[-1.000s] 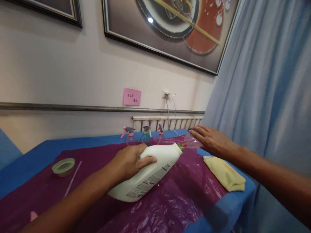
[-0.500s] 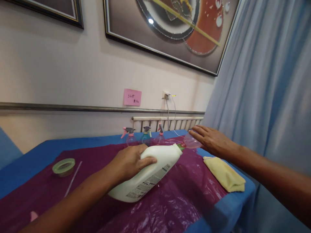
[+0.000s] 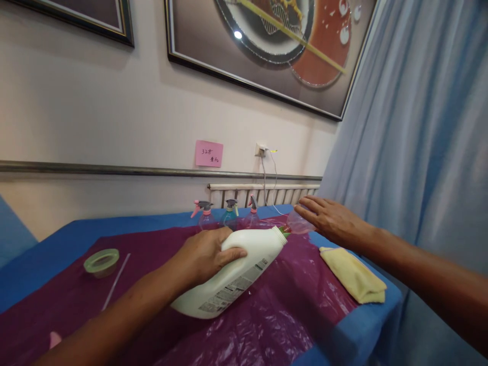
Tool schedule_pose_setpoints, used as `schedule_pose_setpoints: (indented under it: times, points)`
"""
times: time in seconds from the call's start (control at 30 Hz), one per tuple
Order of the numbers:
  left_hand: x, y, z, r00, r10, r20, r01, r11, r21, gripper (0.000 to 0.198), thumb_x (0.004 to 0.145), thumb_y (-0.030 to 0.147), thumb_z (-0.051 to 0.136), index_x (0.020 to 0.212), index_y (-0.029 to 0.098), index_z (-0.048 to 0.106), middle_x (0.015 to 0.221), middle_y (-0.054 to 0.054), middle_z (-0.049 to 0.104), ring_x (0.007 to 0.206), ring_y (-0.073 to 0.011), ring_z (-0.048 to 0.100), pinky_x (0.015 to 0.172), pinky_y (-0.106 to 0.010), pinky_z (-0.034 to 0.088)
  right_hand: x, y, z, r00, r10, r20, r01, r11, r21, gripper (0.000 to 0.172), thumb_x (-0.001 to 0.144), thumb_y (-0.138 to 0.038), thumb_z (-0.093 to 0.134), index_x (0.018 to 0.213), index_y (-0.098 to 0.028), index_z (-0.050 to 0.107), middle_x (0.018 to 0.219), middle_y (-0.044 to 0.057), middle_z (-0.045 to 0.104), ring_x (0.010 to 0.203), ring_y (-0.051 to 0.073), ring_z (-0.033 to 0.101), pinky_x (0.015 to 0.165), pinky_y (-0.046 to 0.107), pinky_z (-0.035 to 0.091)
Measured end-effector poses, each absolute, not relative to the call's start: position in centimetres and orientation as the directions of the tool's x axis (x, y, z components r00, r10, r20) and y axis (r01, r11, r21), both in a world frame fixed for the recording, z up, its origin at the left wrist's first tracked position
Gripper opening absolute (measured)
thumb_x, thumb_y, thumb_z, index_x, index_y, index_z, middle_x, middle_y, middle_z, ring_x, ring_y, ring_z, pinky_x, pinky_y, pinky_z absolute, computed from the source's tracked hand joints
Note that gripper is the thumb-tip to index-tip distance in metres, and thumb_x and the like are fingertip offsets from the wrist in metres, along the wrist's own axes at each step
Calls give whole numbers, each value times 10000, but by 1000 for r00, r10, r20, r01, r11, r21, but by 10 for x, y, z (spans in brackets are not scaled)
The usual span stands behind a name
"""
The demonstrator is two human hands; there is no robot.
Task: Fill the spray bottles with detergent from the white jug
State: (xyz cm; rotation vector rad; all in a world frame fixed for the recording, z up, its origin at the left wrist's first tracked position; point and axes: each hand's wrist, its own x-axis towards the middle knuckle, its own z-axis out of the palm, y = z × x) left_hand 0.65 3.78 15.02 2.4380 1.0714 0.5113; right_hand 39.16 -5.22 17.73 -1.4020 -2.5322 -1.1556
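My left hand (image 3: 208,256) is closed round the handle of a large white detergent bottle (image 3: 244,264), which is tilted with its uncapped mouth up to the right. At that mouth is a small green piece (image 3: 284,230); I cannot make out its shape. My right hand (image 3: 326,216) grips a clear pinkish bottle (image 3: 299,223) lying over on its side, its reddish neck at the white bottle's mouth. Whether liquid passes between them cannot be seen. Behind the white bottle stand three spray bottles, one pink-triggered (image 3: 206,216), one teal (image 3: 229,216) and one clear (image 3: 252,216).
Purple plastic sheeting (image 3: 282,315) covers much of the blue-clothed table (image 3: 362,330). A folded yellow cloth (image 3: 354,274) lies at the right, a round green-rimmed container (image 3: 101,262) and a white stick (image 3: 116,281) at the left. A blue curtain (image 3: 427,152) hangs on the right.
Both hands and both bottles keep almost the same pose. The whole view has shifted very slightly.
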Motion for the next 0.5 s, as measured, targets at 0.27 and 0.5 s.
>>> schedule_pose_setpoints:
  times: [0.27, 0.5]
  points:
    - [8, 37, 153, 624, 774, 105, 644, -586, 492, 511, 913, 736, 652, 1018, 245, 747, 1028, -88, 827, 945, -330, 752, 710, -340, 441, 383, -53, 184, -608, 728, 318, 692, 289, 661, 578, 1009, -32, 564, 1573, -155, 551, 1517, 218, 668, 1450, 378, 601, 1103, 529, 580]
    - [7, 36, 153, 632, 764, 130, 619, -599, 508, 506, 918, 721, 655, 1050, 246, 766, 1049, -95, 826, 960, -340, 752, 726, -360, 455, 372, -54, 193, -635, 711, 301, 668, 309, 678, 595, 1002, -38, 590, 1574, -201, 556, 1520, 183, 678, 1463, 371, 590, 1125, 526, 544]
